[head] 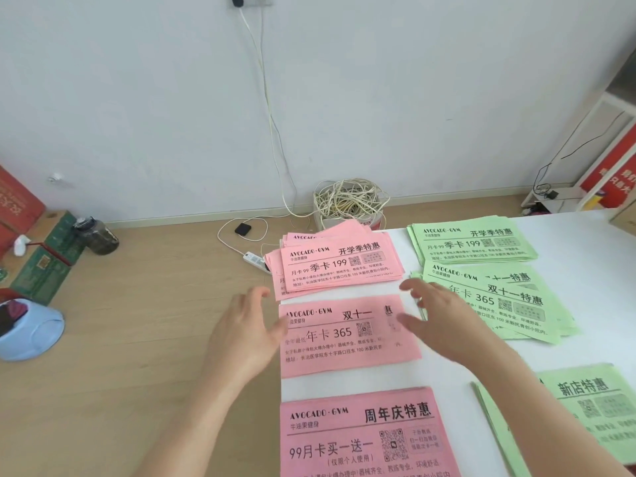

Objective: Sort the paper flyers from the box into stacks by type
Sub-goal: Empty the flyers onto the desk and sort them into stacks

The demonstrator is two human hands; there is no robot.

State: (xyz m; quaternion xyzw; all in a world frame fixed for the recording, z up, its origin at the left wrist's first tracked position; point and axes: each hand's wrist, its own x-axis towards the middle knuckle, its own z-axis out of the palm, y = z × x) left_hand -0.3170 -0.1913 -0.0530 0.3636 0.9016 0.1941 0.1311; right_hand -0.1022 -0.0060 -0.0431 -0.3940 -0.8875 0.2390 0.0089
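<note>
Three pink flyer stacks lie along the left side of the white table [581, 235]: a far one marked 199 [339, 261], a middle one marked 365 [344, 342] and a near one [364, 438]. Green stacks sit to the right: far [475, 244], middle [509, 301] and near [592, 407]. My left hand [246, 333] is at the left edge of the middle pink stack, fingers spread and straight. My right hand [437, 316] hovers over that stack's right end, fingers straight, holding nothing.
Beyond the table stands a white bucket of coiled cable [349, 203], with a power strip [256, 261] and a black adapter [242, 228] on the wooden floor. Cardboard boxes [41, 256], a dark bottle [98, 235] and a blue tub [31, 330] sit at the left.
</note>
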